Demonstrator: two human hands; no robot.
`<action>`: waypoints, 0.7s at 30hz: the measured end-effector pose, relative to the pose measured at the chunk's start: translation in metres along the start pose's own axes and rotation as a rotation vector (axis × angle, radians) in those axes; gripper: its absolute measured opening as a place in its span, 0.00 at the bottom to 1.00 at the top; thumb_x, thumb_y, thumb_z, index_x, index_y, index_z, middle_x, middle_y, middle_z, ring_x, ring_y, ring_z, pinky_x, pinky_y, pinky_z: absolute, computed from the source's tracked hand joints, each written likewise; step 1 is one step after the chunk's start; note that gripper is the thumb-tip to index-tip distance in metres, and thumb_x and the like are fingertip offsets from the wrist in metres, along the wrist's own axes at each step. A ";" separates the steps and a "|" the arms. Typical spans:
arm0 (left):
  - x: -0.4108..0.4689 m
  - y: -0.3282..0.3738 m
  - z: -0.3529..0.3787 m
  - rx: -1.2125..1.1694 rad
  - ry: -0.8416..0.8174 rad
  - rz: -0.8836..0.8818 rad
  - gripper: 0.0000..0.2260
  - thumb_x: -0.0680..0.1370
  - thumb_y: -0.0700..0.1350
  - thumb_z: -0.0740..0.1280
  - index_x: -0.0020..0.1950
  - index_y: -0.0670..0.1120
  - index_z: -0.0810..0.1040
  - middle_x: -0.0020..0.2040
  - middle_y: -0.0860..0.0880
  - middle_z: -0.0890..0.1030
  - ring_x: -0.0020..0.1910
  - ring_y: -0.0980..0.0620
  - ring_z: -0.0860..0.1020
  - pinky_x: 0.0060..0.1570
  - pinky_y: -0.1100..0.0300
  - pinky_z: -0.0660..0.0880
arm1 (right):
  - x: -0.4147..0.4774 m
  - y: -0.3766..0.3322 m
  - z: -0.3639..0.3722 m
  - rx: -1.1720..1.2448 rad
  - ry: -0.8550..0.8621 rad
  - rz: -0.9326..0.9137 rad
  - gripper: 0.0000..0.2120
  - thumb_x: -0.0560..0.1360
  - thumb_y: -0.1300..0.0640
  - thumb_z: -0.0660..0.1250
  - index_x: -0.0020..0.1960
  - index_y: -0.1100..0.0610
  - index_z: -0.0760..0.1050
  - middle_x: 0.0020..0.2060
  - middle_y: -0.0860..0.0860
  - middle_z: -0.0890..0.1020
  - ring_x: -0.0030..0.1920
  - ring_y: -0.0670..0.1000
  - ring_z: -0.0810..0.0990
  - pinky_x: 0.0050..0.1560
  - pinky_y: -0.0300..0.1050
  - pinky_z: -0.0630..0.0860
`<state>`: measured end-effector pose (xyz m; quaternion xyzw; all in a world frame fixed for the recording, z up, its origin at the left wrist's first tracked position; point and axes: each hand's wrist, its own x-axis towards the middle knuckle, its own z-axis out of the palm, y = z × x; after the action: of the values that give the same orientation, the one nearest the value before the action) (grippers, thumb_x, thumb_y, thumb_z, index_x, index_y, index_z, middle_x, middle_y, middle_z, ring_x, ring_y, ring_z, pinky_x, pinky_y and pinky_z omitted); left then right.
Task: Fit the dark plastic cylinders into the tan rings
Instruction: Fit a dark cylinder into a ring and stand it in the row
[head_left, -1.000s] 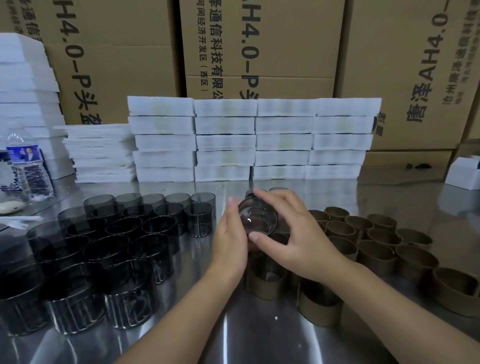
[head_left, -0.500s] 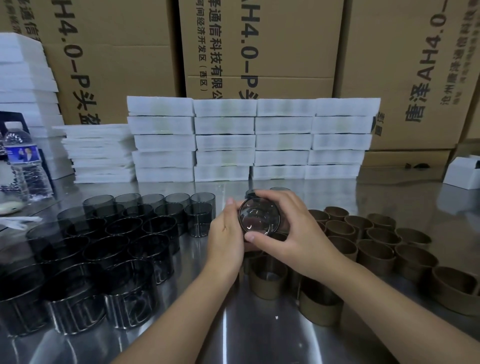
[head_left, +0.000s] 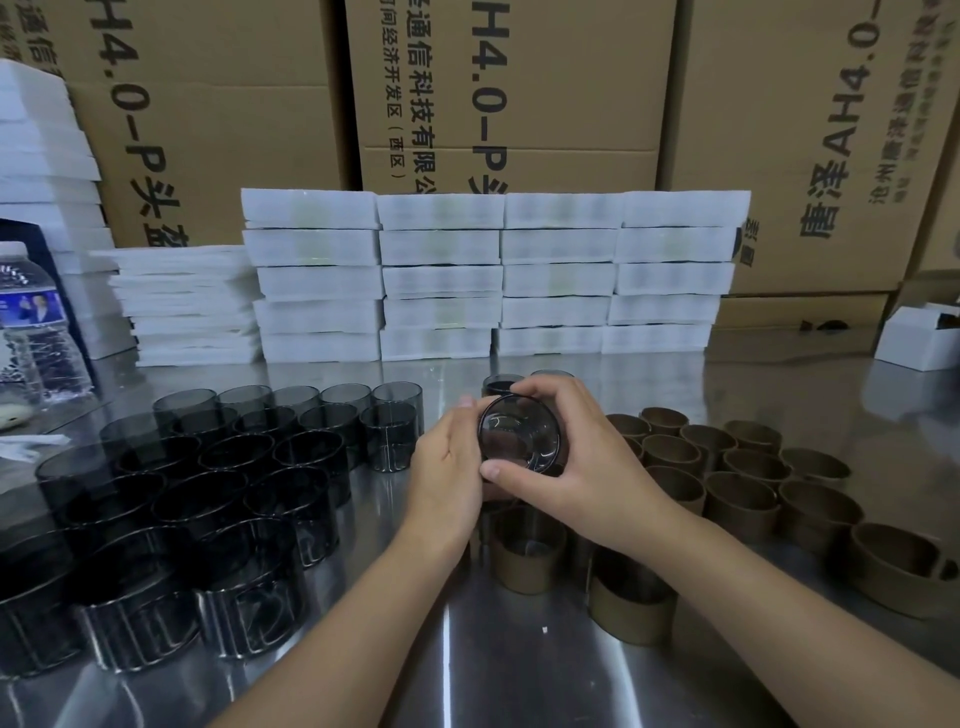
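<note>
A dark see-through plastic cylinder (head_left: 519, 434) is held above the steel table with its open end tilted toward me. My right hand (head_left: 582, 467) grips it, fingers over the top and thumb under the lower rim. My left hand (head_left: 449, 467) holds its left side. Whether a tan ring sits under it is hidden by my hands. Several loose dark cylinders (head_left: 208, 483) stand at the left. Several empty tan rings (head_left: 737, 483) stand at the right. Cylinders fitted in tan rings (head_left: 530, 558) stand below my hands.
Stacks of white foam trays (head_left: 493, 275) line the back of the steel table (head_left: 447, 665), with cardboard boxes (head_left: 519, 93) behind them. A water bottle (head_left: 36, 332) stands at the far left. A small white box (head_left: 919, 338) sits at the right edge.
The held cylinder has tipped a little more toward me, and both hands have closed more tightly around it. The hands stay in nearly the same place.
</note>
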<state>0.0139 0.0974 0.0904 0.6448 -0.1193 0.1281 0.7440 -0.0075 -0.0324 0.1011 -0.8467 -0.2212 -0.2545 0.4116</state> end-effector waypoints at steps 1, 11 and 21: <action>-0.001 0.001 0.000 -0.007 -0.007 0.001 0.18 0.85 0.47 0.54 0.45 0.47 0.82 0.35 0.52 0.85 0.33 0.58 0.83 0.28 0.67 0.75 | 0.000 0.000 0.000 0.003 0.006 0.009 0.26 0.62 0.35 0.72 0.55 0.32 0.63 0.56 0.36 0.72 0.57 0.35 0.73 0.55 0.28 0.70; -0.003 0.002 0.002 -0.021 -0.118 -0.025 0.20 0.85 0.48 0.54 0.45 0.53 0.84 0.43 0.47 0.86 0.43 0.51 0.84 0.33 0.60 0.79 | -0.001 -0.001 -0.002 -0.048 0.068 0.032 0.25 0.64 0.35 0.72 0.57 0.35 0.67 0.54 0.34 0.72 0.56 0.32 0.72 0.51 0.21 0.65; -0.003 0.000 0.006 -0.020 -0.262 -0.031 0.13 0.85 0.47 0.55 0.54 0.53 0.79 0.45 0.52 0.85 0.45 0.53 0.84 0.38 0.58 0.80 | 0.000 -0.003 -0.004 -0.068 0.172 0.069 0.13 0.66 0.35 0.69 0.46 0.36 0.69 0.47 0.37 0.76 0.50 0.34 0.74 0.46 0.31 0.70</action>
<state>0.0111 0.0917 0.0904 0.6505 -0.2067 0.0301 0.7303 -0.0102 -0.0336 0.1055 -0.8423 -0.1468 -0.3193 0.4086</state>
